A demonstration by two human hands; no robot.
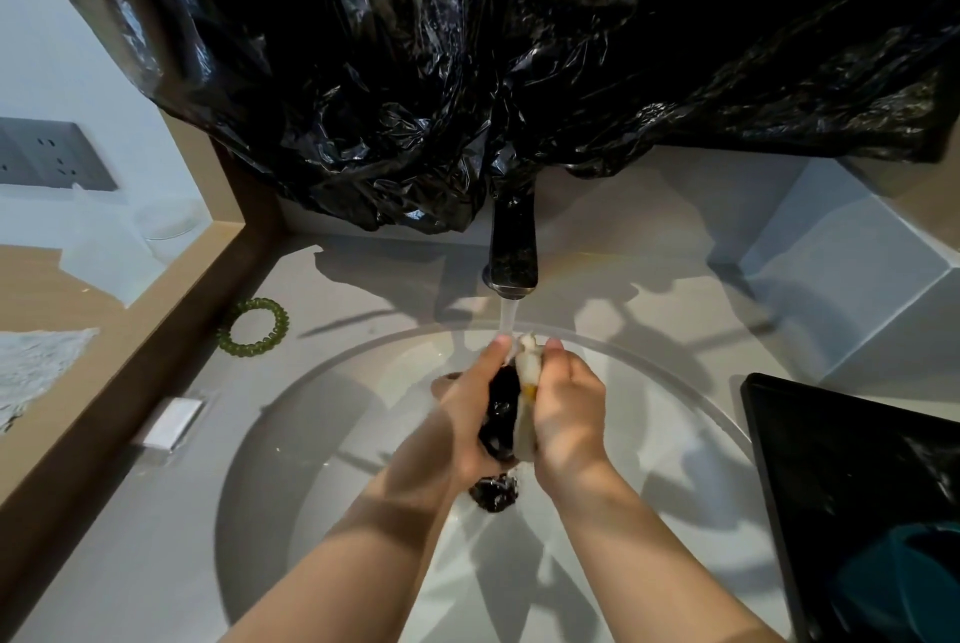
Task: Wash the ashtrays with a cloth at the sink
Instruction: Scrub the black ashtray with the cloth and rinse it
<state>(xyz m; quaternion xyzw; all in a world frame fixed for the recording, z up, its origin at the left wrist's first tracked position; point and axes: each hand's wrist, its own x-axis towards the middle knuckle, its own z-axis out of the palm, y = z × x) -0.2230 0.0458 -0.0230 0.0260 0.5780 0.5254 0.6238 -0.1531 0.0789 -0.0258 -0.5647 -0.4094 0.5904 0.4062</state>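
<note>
Over the round white sink (322, 413), my left hand (467, 413) grips a dark glossy ashtray (500, 413), held on edge under the running water. My right hand (569, 408) holds a pale wet cloth (525, 382) pressed against the ashtray's right side. Both hands meet just below the dark tap (513, 247), whose stream falls onto the cloth's top. The dark drain (494, 492) shows beneath my hands. Most of the ashtray is hidden between my palms.
Crumpled black plastic sheeting (467, 70) hangs over the wall behind the tap. A green coiled hair tie (253, 328) lies on the counter at left, a small white block (171, 423) nearer the rim. A black tray (857, 497) sits at right, a grey box (841, 268) behind it.
</note>
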